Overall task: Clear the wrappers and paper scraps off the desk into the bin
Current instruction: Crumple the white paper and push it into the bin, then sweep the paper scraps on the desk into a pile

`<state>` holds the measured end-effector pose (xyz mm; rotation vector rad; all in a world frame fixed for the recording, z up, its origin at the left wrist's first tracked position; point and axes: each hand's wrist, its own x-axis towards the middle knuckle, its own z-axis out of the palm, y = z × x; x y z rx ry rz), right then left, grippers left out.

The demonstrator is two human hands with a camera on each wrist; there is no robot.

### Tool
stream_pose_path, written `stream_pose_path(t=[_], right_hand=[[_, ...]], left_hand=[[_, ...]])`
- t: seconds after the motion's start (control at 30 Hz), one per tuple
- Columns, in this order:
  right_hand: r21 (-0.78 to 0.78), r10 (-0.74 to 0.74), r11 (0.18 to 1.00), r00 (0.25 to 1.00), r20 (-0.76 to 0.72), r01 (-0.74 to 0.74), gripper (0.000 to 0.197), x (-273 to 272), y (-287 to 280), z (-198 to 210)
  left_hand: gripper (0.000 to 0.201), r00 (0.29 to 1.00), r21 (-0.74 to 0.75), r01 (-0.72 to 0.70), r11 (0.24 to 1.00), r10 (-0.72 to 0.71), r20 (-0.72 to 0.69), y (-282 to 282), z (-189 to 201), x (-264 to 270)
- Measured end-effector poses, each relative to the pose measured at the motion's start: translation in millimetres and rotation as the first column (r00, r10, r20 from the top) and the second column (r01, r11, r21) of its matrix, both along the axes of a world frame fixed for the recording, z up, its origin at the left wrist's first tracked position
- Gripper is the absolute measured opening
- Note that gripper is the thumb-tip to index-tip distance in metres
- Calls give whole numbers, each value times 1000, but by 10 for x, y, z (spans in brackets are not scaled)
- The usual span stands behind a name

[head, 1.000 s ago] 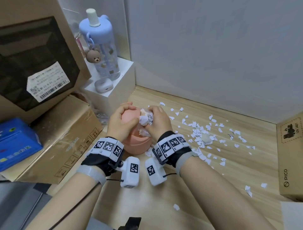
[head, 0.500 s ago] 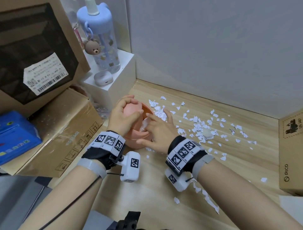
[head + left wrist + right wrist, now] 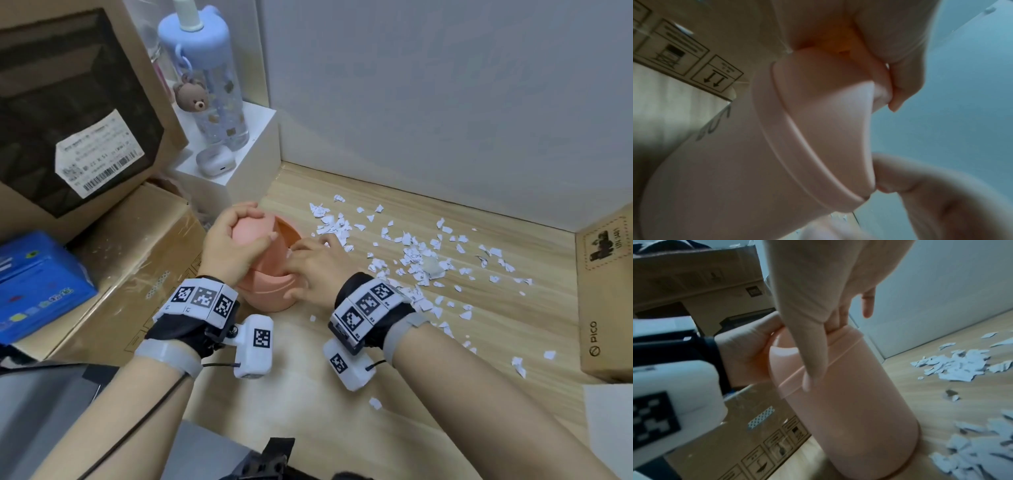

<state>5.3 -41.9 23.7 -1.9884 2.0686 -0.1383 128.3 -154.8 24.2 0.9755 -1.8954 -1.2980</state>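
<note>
- Head view: your left hand (image 3: 233, 246) curls over the pink bin's (image 3: 270, 291) swing lid (image 3: 251, 231), fingers and thumb wrapped round its dome, lid tipped so the opening shows on the right side.
- Your right hand (image 3: 315, 267) lies flat with straight fingers at the bin's rim, fingertips toward the opening; whether it touches any scraps there, cannot tell.
- Bin stands on the wooden counter (image 3: 513, 325), just beside the cardboard box (image 3: 113, 274) on its left.
- White paper scraps (image 3: 414, 257) lie scattered over the counter right of the bin, thickest near the middle; a few loose bits sit near your right forearm.
- Blue water bottle (image 3: 212, 85) and white earbud case (image 3: 215, 161) sit on the white block (image 3: 239, 164) behind the bin.
- Left wrist view: blurry; bin (image 3: 735, 162) fills the frame, your left fingers (image 3: 898, 84) wrapped over the top of the lid.
- Right wrist view: your right hand (image 3: 818, 313) hangs loose, fingers straight, against the bin's (image 3: 849, 394) upper band, holding nothing; scraps (image 3: 953, 366) on the counter to the right.
</note>
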Motion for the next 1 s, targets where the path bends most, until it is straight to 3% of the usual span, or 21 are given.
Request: stream_pose_path(t=[0.13, 0.23, 0.33, 0.4, 0.43, 0.5, 0.57, 0.63, 0.7, 0.77, 0.83, 0.93, 1.0], right_hand=[[170, -31, 985, 997, -74, 43, 44, 182, -165, -69], [178, -13, 984, 997, -74, 26, 40, 211, -254, -21], [-151, -74, 981, 954, 291, 123, 12, 214, -151, 13], [-348, -159, 867, 860, 485, 356, 13, 177, -7, 7], [-357, -235, 795, 793, 563, 490, 15, 123, 78, -14], [-257, -409, 642, 605, 683, 723, 17, -66, 268, -136], [-141, -517, 491, 418, 747, 860, 21, -292, 530, -284], [-82, -606, 367, 305, 735, 927, 22, -469, 845, -416], [-47, -688, 245, 208, 695, 968, 22, -589, 1178, -553], [-12, -752, 121, 99, 652, 993, 25, -696, 1512, -672], [53, -794, 18, -18, 608, 998, 34, -802, 1843, -791], [104, -831, -94, -136, 540, 990, 56, -929, 2367, -971], [104, -849, -140, -173, 499, 985, 68, -1050, 2678, -1053]], left_hand=[[31, 1000, -7, 19, 1000, -19, 22, 17, 6, 75], [29, 998, -42, -8, 999, 11, 62, -28, 39, 132], [29, 988, -161, -74, 984, 95, 126, -84, 59, 217], [26, 974, -199, -143, 969, 174, 145, -101, 85, 275], [24, 968, -207, -166, 964, 199, 153, -94, 104, 300], [20, 958, -235, -182, 955, 226, 178, -90, 143, 341], [20, 933, -273, -188, 943, 259, 249, -104, 192, 356], [22, 897, -337, -200, 920, 310, 314, -109, 248, 317], [24, 910, -434, -195, 880, 327, 255, -50, 310, 193], [25, 974, -485, -136, 864, 206, 94, 124, 341, -24], [23, 999, -460, 38, 887, -38, 8, 371, 244, -266], [33, 962, -186, 273, 944, -262, 82, 685, -197, -488], [42, 940, 26, 274, 961, -274, 201, 743, -625, -493]])
